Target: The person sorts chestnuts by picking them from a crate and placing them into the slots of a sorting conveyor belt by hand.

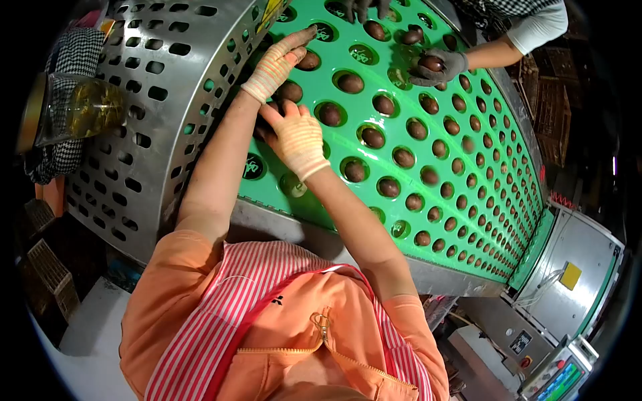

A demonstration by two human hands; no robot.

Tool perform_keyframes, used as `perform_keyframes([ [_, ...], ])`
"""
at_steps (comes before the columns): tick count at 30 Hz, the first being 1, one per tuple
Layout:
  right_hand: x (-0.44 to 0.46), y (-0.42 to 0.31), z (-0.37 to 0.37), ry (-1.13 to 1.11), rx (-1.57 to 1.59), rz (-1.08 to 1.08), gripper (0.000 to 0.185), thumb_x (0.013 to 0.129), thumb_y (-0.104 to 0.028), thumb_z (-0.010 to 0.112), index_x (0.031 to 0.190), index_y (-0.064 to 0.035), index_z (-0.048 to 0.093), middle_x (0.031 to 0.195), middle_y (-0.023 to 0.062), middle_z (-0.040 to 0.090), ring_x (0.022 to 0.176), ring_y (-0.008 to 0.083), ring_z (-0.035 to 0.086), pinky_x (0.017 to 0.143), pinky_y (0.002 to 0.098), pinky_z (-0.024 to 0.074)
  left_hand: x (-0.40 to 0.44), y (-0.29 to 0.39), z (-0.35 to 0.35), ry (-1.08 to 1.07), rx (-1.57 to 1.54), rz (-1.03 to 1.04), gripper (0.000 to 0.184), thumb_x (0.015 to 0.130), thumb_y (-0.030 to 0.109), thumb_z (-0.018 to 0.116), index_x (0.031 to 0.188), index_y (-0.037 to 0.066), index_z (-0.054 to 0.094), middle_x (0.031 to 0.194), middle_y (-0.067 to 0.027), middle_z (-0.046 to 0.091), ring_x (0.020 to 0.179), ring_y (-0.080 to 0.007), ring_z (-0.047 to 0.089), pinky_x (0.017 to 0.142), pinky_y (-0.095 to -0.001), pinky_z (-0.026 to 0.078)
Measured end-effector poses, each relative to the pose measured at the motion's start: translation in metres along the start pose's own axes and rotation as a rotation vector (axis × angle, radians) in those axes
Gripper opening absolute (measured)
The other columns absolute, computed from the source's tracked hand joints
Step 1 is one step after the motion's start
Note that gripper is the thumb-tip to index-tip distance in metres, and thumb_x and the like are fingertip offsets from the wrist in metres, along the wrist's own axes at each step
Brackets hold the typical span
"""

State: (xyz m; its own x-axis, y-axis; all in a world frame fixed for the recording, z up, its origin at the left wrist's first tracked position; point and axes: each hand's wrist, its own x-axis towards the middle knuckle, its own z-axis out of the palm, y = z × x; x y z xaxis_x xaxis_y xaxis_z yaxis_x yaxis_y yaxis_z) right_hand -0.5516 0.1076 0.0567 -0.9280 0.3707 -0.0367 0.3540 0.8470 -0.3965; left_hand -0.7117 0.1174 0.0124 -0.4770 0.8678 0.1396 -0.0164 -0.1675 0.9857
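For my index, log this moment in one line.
left hand: beside brown oval item | right hand: over green panel | co-worker's gloved hand: holds similar item

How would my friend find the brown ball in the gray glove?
Look at the big green tray, then its upper right edge, where another person's light sleeve reaches in. Follow it to a gray glove; the brown ball is in its grip. Most others rest in the tray, but this one is held.
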Motion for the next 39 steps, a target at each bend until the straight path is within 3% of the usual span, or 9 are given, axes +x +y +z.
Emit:
perform_keyframes([
  [4,-0.013,-0.001,0.000,0.076,0.003,0.024,0.033,0.075,-0.017,0.070,0.107,-0.0182,0.060,0.105,0.0139,0.058,0.095,0.0361,0.058,0.077,0.0462,0.0499,-0.020,0.018,-0.002,0.212,0.201,0.102,0.037,0.097,0.004,0.047,0.131,0.014,0.059,0.127,-0.0059,0.063,0.115,-0.0161,0.057,0.099,-0.0289,0.045],
  [5,-0.024,0.002,-0.004,0.127,0.062,0.037,0.034,0.074,-0.014,0.069,0.106,-0.0173,0.059,0.103,0.0145,0.058,0.096,0.0359,0.058,0.077,0.0460,0.0498,-0.027,0.020,0.001,0.308,-0.030,0.090,0.032,0.096,0.005,0.050,0.123,0.012,0.063,0.124,-0.0080,0.065,0.110,-0.0200,0.061,0.093,-0.0296,0.049],
  [7,-0.056,0.013,-0.017,0.213,-0.039,0.022,0.033,0.077,-0.011,0.065,0.109,-0.0164,0.061,0.112,0.0084,0.059,0.101,0.0331,0.058,0.083,0.0445,0.0484,-0.042,0.021,-0.007,0.306,0.480,0.135,0.030,0.093,0.010,0.055,0.122,0.014,0.063,0.123,-0.0095,0.064,0.110,-0.0269,0.061,0.094,-0.0344,0.050],
  [11,-0.100,0.031,-0.003,0.171,-0.185,-0.018,0.038,0.077,-0.012,0.069,0.114,-0.0167,0.061,0.125,0.0071,0.056,0.119,0.0330,0.051,0.093,0.0474,0.0445,-0.070,0.002,0.013,0.009,1.117,-0.136,0.037,0.083,0.022,0.068,0.120,0.020,0.064,0.123,-0.0057,0.060,0.115,-0.0318,0.054,0.099,-0.0432,0.044],
  [19,-0.217,0.004,-0.043,0.372,0.074,0.302,0.041,0.077,-0.007,0.069,0.117,-0.0115,0.061,0.130,0.0151,0.055,0.120,0.0375,0.050,0.099,0.0456,0.0442,-0.076,0.026,0.054,-0.048,1.624,0.099,0.022,0.081,0.013,0.059,0.099,0.020,0.069,0.124,-0.0024,0.058,0.114,-0.0270,0.052,0.092,-0.0454,0.043],
  [26,-0.414,-0.003,-0.021,0.743,0.289,0.946,0.027,0.086,-0.006,0.064,0.113,-0.0022,0.066,0.124,0.0196,0.059,0.112,0.0349,0.058,0.096,0.0405,0.0466,-0.062,0.001,0.088,-0.329,1.081,0.199,0.035,0.085,0.011,0.061,0.120,0.016,0.063,0.116,-0.0130,0.060,0.109,-0.0341,0.056,0.092,-0.0440,0.048],
  [30,-0.516,-0.027,0.020,0.931,0.299,1.205,0.029,0.089,-0.007,0.061,0.116,0.0018,0.064,0.121,0.0173,0.061,0.111,0.0290,0.058,0.099,0.0389,0.0452,-0.063,0.039,0.110,-0.311,1.429,0.184,0.037,0.088,0.027,0.064,0.122,0.013,0.061,0.117,-0.0126,0.060,0.109,-0.0345,0.055,0.092,-0.0436,0.048],
  [37,-0.601,-0.082,0.084,1.160,0.271,1.529,0.027,0.086,-0.011,0.064,0.111,-0.0007,0.066,0.115,0.0169,0.065,0.109,0.0305,0.061,0.098,0.0383,0.0450,-0.128,-0.029,0.156,-0.560,1.085,0.705,0.034,0.086,0.017,0.063,0.119,0.012,0.065,0.115,-0.0164,0.063,0.105,-0.0376,0.058,0.094,-0.0446,0.046],
  [39,-0.609,-0.095,0.082,1.109,0.174,1.601,0.026,0.086,-0.014,0.065,0.110,-0.0041,0.068,0.116,0.0174,0.064,0.108,0.0350,0.060,0.095,0.0418,0.0469,-0.113,-0.045,0.157,-0.606,1.106,0.623,0.035,0.084,0.015,0.065,0.119,0.014,0.066,0.118,-0.0163,0.061,0.104,-0.0384,0.058,0.093,-0.0446,0.047],
])
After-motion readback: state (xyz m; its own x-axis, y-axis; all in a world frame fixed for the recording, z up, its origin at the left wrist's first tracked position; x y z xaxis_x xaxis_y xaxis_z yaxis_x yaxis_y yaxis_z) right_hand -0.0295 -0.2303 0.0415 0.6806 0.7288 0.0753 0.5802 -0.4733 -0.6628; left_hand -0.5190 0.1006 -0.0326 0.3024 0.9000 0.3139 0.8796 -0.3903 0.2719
